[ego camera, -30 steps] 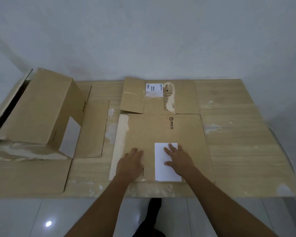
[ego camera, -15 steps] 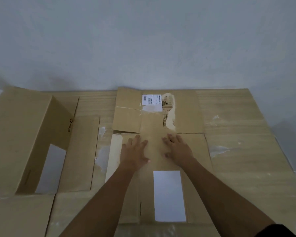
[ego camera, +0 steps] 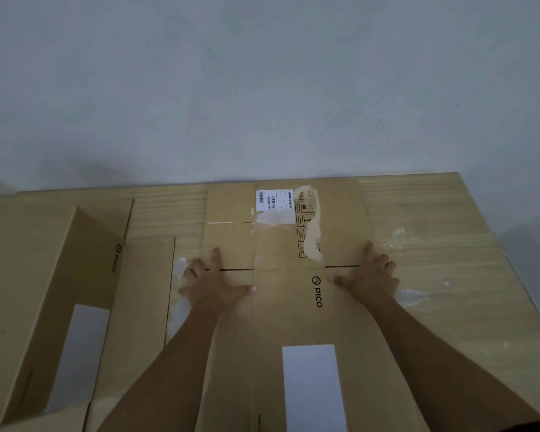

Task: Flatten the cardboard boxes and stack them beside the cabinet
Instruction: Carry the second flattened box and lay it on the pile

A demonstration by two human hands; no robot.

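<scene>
Two cardboard boxes (ego camera: 289,322) (ego camera: 38,260), two hands (ego camera: 214,285) (ego camera: 371,279), one wooden tabletop (ego camera: 449,260)

A pale wood-grain tabletop (ego camera: 449,213) (smeared with whitish residue (ego camera: 413,296)) meets a plain grey wall (ego camera: 262,88).

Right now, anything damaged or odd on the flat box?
Yes. On the flat box, a pale strip is torn through the printed symbols beside the shipping label, outer paper ripped off. Whitish tape scraps also cling to the table on its right.
</scene>
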